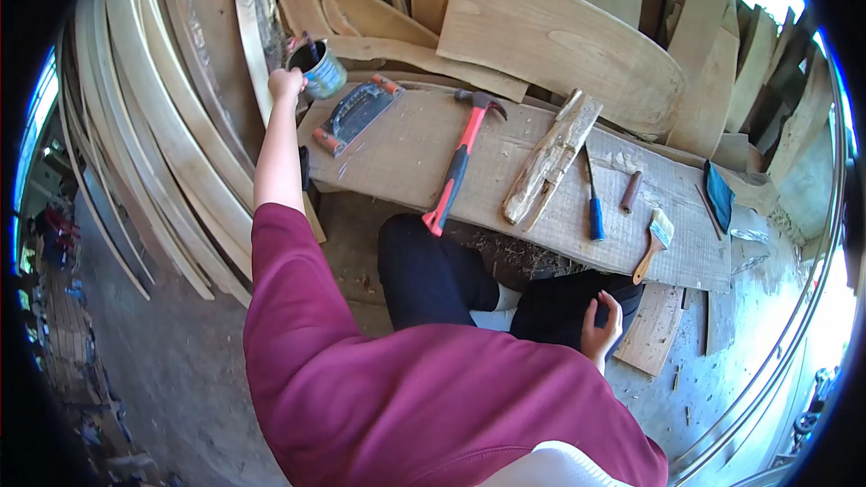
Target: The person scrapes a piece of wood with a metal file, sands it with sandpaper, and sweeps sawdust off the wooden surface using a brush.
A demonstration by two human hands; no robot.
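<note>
- Your left hand: arm stretched forward, fingers closed on the side of the can.
- Can: at the far left corner of the bench, tilted, mouth up, dark inside, a thin dark piece showing at its rim. Cannot tell whether it rests on anything.
- Your right hand: open, fingers loosely bent, thumb apart, by your right knee. Cannot tell whether it touches the trousers.
- Sander: on the bench just beside the can, black handle up, orange ends.
- Hammer: right of the sander, head away from you, red-and-black grip reaching past the near edge.
- Wood chunk: rough, slanting across mid-bench.
- Blue-handled tool: right of the chunk, handle toward you; brown stub near it.
- Brush: bristles away from you, wooden handle over the near edge; bench item nearest your right hand.
- Teal piece: at the bench's right end.
- Boards stacked behind the bench; curved strips standing to your left.
- Shavings under the bench's near edge.
</note>
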